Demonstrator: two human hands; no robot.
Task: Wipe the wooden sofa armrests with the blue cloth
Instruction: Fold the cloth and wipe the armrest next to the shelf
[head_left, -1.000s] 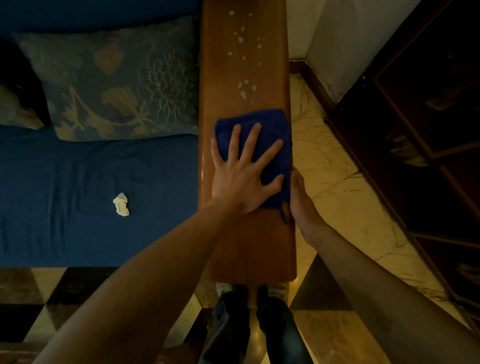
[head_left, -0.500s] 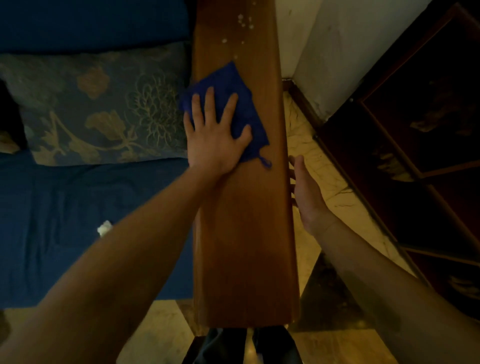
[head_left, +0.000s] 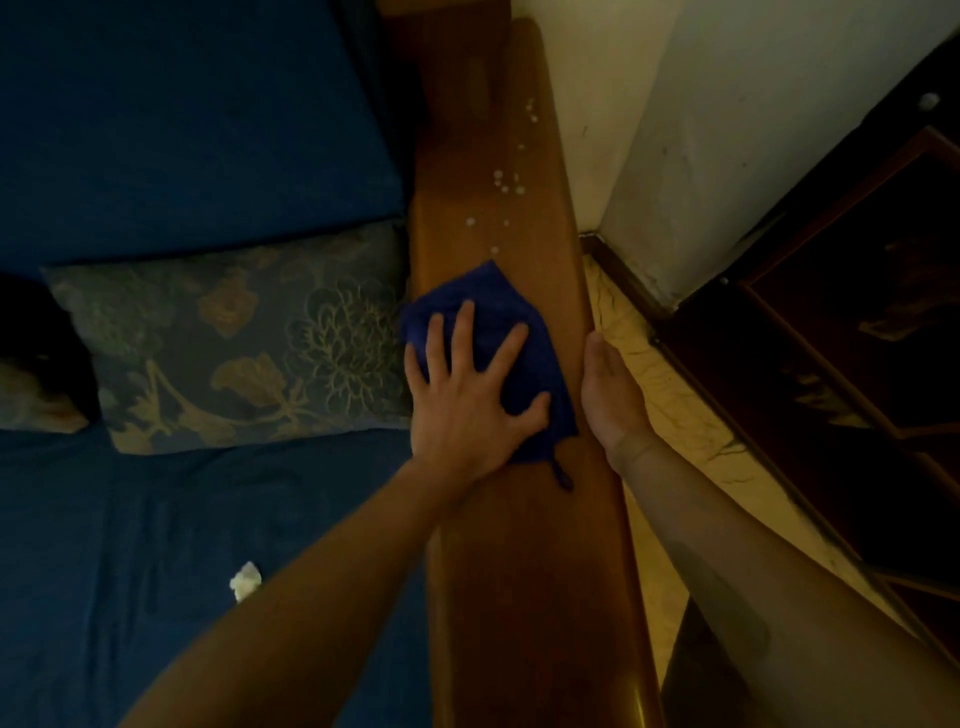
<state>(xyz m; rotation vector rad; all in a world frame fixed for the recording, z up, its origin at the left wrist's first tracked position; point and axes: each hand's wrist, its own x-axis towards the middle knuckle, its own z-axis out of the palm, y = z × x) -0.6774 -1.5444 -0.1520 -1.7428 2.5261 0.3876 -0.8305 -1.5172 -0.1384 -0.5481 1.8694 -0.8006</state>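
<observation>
The dark blue square cloth lies flat on the long polished wooden sofa armrest, turned corner-forward, its left corner at the armrest's inner edge and its small hanging loop trailing toward the near end. The left hand presses it down with fingers straight and spread. The right hand lies open against the armrest's outer edge, fingers extended, holding nothing. Beyond the cloth, white specks dot the bare wood. Nearer, the armrest surface is uncovered. A floral-patterned cushion on the blue seat abuts the inner edge; marble floor borders the outer edge.
</observation>
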